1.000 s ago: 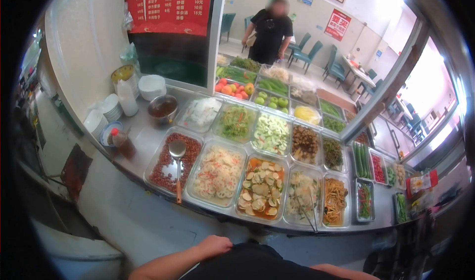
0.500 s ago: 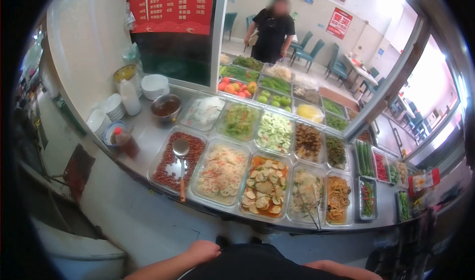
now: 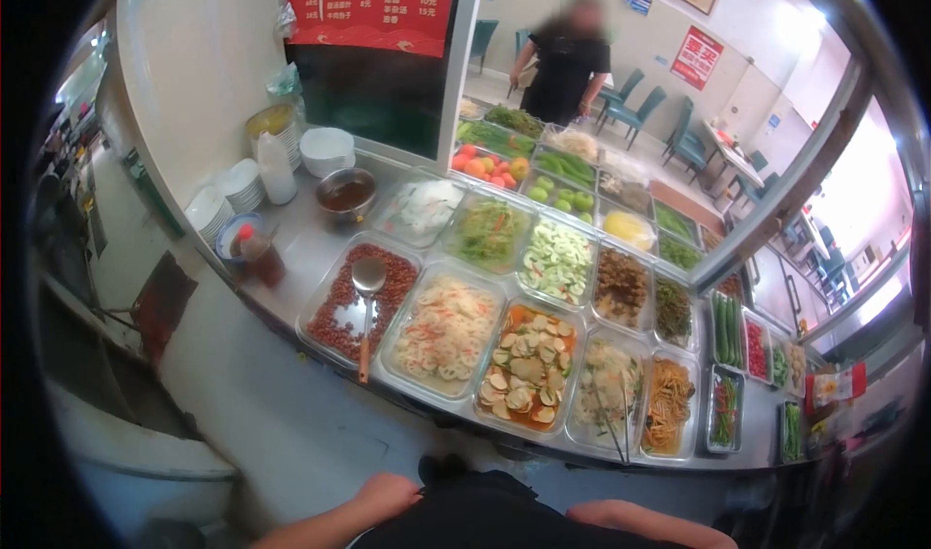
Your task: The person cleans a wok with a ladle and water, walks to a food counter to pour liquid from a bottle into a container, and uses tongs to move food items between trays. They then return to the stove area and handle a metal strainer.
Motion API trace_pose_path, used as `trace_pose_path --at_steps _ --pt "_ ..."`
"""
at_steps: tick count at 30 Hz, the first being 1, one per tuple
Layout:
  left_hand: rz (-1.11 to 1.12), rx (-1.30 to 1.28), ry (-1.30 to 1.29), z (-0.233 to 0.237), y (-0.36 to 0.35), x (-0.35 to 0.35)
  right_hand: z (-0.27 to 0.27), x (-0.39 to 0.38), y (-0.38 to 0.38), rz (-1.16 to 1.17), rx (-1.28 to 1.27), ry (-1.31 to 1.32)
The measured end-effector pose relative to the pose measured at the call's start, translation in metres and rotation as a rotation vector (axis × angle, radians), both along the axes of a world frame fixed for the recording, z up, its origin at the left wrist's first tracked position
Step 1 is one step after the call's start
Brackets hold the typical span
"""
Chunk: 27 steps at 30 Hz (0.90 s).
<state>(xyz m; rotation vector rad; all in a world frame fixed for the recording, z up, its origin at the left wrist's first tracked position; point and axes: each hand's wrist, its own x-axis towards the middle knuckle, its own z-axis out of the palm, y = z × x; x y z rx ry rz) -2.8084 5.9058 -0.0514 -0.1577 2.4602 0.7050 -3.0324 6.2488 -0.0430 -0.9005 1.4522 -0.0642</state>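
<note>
My left hand is low at my waist, against my dark clothing. Its fingers look curled in, and anything inside them is hidden. At the right side of my waist, only my right forearm and wrist show clearly; the fingers of my right hand are hidden. Both hands are apart from the counter. Closest in front of me are a tray of sliced food in red sauce, a tray of lotus root slices and a tray of peanuts. A ladle with a wooden handle lies across the peanuts.
Tongs rest in another food tray. Stacked bowls, a metal pot and a red-capped bottle stand on the left of the counter. Beyond the window frame, a person in black stands near several chairs.
The view has shifted, so the counter and trays sit further right and my right forearm further left in the picture. Both hands stay at my waist.
</note>
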Motion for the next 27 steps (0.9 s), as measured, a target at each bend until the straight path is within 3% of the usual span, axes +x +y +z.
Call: trace_pose_path --at_steps 4,6,8,10,13,17,19,23,27 --pt "0.169 -0.026 0.070 -0.006 0.007 0.032 -0.005 -0.023 -0.059 0.289 0.036 0.043" --pt "0.243 -0.006 0.053 -0.006 0.011 0.045 -0.006 -0.028 -0.086 0.551 -0.080 -0.003" --pt "0.320 0.018 0.049 0.007 0.012 0.056 -0.030 -0.035 -0.109 0.607 -0.091 -0.047" --pt "0.609 0.074 0.117 0.028 0.008 0.064 -0.032 -0.037 -0.138 0.665 -0.103 -0.073" --pt "0.732 0.103 0.229 0.008 0.000 0.092 -0.026 -0.027 -0.180 0.679 -0.109 -0.028" --pt "0.835 0.089 0.280 0.002 -0.037 0.128 -0.029 -0.001 -0.241 0.862 -0.112 0.041" --pt "0.625 -0.002 0.071 -0.027 -0.064 0.155 -0.030 0.013 -0.280 0.956 -0.125 0.028" --pt "0.712 0.066 0.116 -0.011 -0.138 0.213 -0.041 0.065 -0.349 0.972 -0.173 0.041" --pt "0.645 0.047 0.156 0.000 -0.203 0.271 -0.038 0.119 -0.418 1.012 -0.231 0.050"
